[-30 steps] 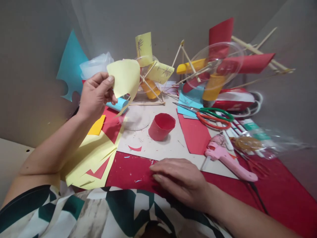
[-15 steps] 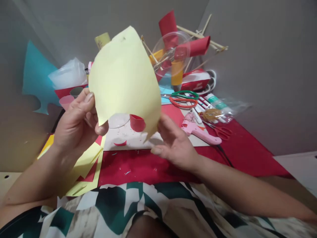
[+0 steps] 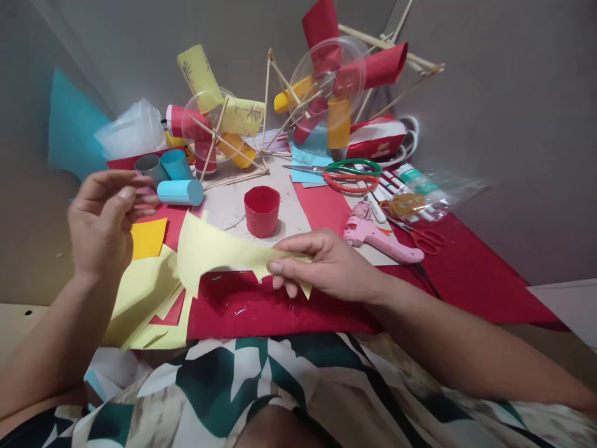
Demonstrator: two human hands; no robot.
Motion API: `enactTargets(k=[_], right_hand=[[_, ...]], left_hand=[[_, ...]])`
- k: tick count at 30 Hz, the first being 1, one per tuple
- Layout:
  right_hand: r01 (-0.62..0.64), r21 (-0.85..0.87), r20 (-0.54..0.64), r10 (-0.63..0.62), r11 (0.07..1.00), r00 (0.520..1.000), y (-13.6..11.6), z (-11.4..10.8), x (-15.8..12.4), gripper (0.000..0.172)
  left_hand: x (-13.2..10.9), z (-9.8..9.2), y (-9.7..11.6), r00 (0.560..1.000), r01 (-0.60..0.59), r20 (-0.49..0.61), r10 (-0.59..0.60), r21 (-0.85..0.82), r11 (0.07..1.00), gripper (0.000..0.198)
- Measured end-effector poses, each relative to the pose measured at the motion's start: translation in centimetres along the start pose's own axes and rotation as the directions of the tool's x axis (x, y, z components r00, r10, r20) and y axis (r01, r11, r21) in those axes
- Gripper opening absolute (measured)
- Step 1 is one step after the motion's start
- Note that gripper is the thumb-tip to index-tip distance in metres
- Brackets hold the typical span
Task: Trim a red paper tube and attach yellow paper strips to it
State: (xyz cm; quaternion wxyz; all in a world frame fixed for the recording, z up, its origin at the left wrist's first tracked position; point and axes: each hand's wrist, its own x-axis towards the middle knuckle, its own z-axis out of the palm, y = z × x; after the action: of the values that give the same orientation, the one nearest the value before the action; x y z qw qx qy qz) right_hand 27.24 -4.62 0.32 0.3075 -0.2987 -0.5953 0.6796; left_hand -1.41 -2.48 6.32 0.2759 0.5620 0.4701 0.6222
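My right hand pinches one end of a pale yellow sheet of paper between thumb and fingers. The sheet has a curved cut-out along its lower edge and hangs over the front of the work area. My left hand is raised at the left with loosely bent fingers apart, and nothing shows in it. Just beyond its fingertips lie a blue paper tube and other short tubes. A red paper cup shape stands upright behind the yellow sheet.
Two stick-and-paper pinwheel structures stand at the back. To the right lie green-and-orange-handled scissors, a pink glue gun, red scissors and markers. Yellow paper sheets are stacked at the left front.
The yellow sheet has come down from in front of my view and tilted nearly flat. My left hand has let go of it and moved left; my right hand now grips it.
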Motion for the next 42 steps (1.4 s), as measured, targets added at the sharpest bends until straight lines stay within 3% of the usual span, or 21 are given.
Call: enactTargets(k=[2,4,5,6,8,9,10,12,14,17,22,25,27,30,33,34,35,36,38,40,42], right_hand=[[-0.066,-0.059,0.129,0.074,0.996,0.989,0.1,0.1,-0.1,0.024],[-0.099,-0.126,0.217,0.125,0.987,0.968,0.2,0.1,-0.1,0.024],[-0.105,-0.153,0.239,0.139,0.983,0.961,0.1,0.1,-0.1,0.024],[-0.105,-0.170,0.248,0.146,0.980,0.958,0.1,0.1,-0.1,0.022],[-0.104,-0.177,0.238,0.145,0.979,0.960,0.0,0.0,0.0,0.018],[-0.102,-0.167,0.218,0.138,0.981,0.966,-0.1,0.0,0.0,0.017],[-0.097,-0.149,0.186,0.125,0.984,0.975,-0.1,-0.1,0.1,0.018],[-0.073,-0.108,0.071,0.081,0.991,0.994,-0.1,-0.3,0.3,0.021],[-0.022,-0.072,-0.082,0.016,0.997,0.996,0.0,-0.6,0.6,0.024],[0.049,-0.048,-0.270,-0.060,0.998,0.961,0.3,-1.0,1.1,0.027],[0.156,-0.062,-0.459,-0.167,0.986,0.873,0.8,-1.1,1.6,0.034],[0.208,-0.127,-0.521,-0.244,0.970,0.818,0.8,-1.0,1.7,0.036],[0.227,-0.166,-0.548,-0.281,0.960,0.788,0.7,-0.9,1.7,0.035],[0.237,-0.188,-0.563,-0.302,0.953,0.769,0.7,-0.8,1.7,0.032],[0.247,-0.198,-0.587,-0.316,0.949,0.745,0.9,-1.0,1.6,0.031],[0.258,-0.207,-0.602,-0.331,0.944,0.727,1.0,-1.1,1.6,0.029],[0.276,-0.215,-0.617,-0.349,0.937,0.705,1.0,-1.2,1.5,0.027],[0.292,-0.216,-0.627,-0.362,0.932,0.690,1.1,-1.3,1.4,0.025],[0.325,-0.201,-0.638,-0.375,0.924,0.672,1.1,-1.4,1.2,0.022],[0.348,-0.198,-0.645,-0.389,0.916,0.658,1.0,-1.3,0.9,0.021],[0.354,-0.209,-0.640,-0.401,0.912,0.656,0.9,-1.0,0.7,0.020]], left_hand=[[-0.9,0.0,0.8,0.982,-0.189,0.027,0.187,0.069,0.980,0.024],[-2.1,0.5,1.5,0.931,-0.270,0.291,0.220,0.145,0.952,0.035],[-2.7,1.0,1.8,0.873,-0.263,0.466,0.143,0.203,0.943,0.039],[-3.3,1.5,2.0,0.780,-0.245,0.625,0.024,0.270,0.931,0.042],[-4.1,2.7,1.9,0.571,-0.180,0.795,-0.204,0.363,0.914,0.041],[-4.3,3.3,1.6,0.482,-0.121,0.827,-0.288,0.389,0.913,0.031],[-4.3,3.9,1.3,0.431,-0.044,0.834,-0.346,0.402,0.915,0.021],[-4.0,4.6,0.6,0.385,0.152,0.824,-0.416,0.389,0.909,0.018],[-3.4,4.9,0.1,0.365,0.328,0.808,-0.462,0.353,0.876,0.020],[-2.7,4.9,-0.5,0.290,0.493,0.807,-0.515,0.335,0.803,0.020],[-2.7,4.7,-1.1,0.094,0.665,0.815,-0.571,0.376,0.646,0.030],[-2.9,4.8,-1.7,0.041,0.711,0.807,-0.589,0.391,0.584,0.033],[-3.1,4.9,-2.3,0.057,0.720,0.799,-0.599,0.383,0.579,0.033],[-3.5,5.0,-3.2,0.135,0.717,0.790,-0.598,0.338,0.609,0.036],[-3.7,4.9,-3.5,0.199,0.657,0.808,-0.555,0.310,0.687,0.038],[-3.7,4.8,-3.4,0.239,0.596,0.814,-0.529,0.307,0.742,0.036],[-3.6,4.4,-3.2,0.308,0.498,0.812,-0.495,0.306,0.812,0.034],[-3.4,4.0,-2.9,0.407,0.358,0.797,-0.447,0.311,0.881,0.030],[-3.1,2.7,-2.3,0.634,0.004,0.714,-0.296,0.380,0.925,0.026],[-2.6,0.9,-1.9,0.807,-0.253,0.579,-0.119,0.522,0.815,0.022],[-2.0,-1.1,-2.0,0.892,-0.332,0.452,0.002,0.652,0.681,0.022]])
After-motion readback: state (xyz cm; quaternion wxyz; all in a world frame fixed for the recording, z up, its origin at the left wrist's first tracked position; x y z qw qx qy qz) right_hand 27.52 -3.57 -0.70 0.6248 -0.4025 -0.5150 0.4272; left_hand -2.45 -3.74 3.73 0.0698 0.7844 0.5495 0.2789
